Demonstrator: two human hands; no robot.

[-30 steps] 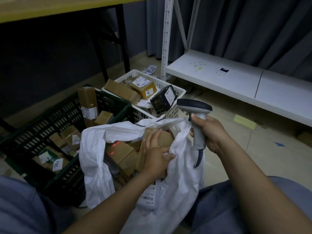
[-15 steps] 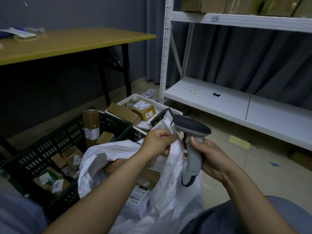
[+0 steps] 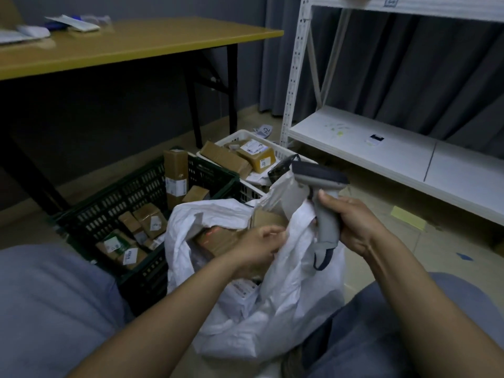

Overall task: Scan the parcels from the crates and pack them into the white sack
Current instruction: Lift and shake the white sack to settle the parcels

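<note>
The white sack stood open on the floor between the person's knees, with brown cardboard parcels piled inside it and a printed label near its mouth too blurred to read. The left hand was closed, pinching the sack's rim, while the right hand was wrapped around the grip of a grey barcode scanner held just above the sack's mouth. Just beyond the sack to the left, a dark green crate held several taped boxes with white labels, one tall box standing upright. Behind it a white crate held more brown parcels, one with a label that seemed to read "60". A paper slip on the floor beyond bore a handwritten number, apparently "12". Farther off stood a yellow tabletop and a white shelf.
</note>
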